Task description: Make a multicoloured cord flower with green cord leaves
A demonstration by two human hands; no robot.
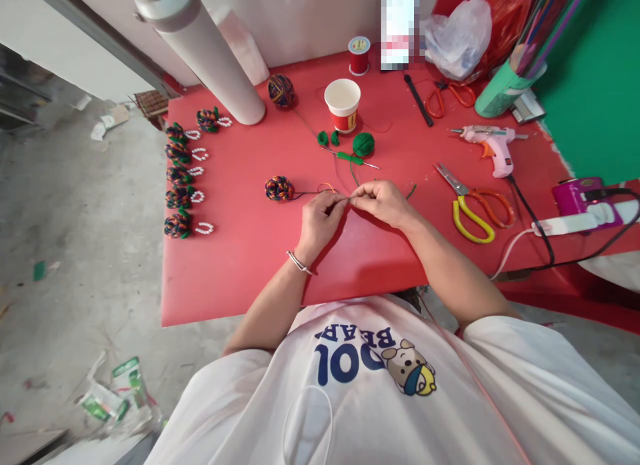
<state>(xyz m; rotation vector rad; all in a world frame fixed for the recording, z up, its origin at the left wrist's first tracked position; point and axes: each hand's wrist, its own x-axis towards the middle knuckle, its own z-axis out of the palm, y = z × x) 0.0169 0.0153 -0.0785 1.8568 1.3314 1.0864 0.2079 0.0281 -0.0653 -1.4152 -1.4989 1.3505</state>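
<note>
Both hands meet over the red table, fingertips nearly touching. My left hand pinches a thin dark strand of yarn that runs left to a multicoloured crocheted piece. My right hand pinches close to the same spot, its fingers closed; the bit between the fingertips is too small to make out fully. Just beyond the hands lies a crochet hook with a green handle. Near it sit a green yarn ball and two small green pieces.
Several finished yarn pieces with bead loops line the table's left edge. A paper cup, multicoloured yarn ball and tall white cylinder stand behind. Rightward lie scissors, a pink glue gun and a power strip.
</note>
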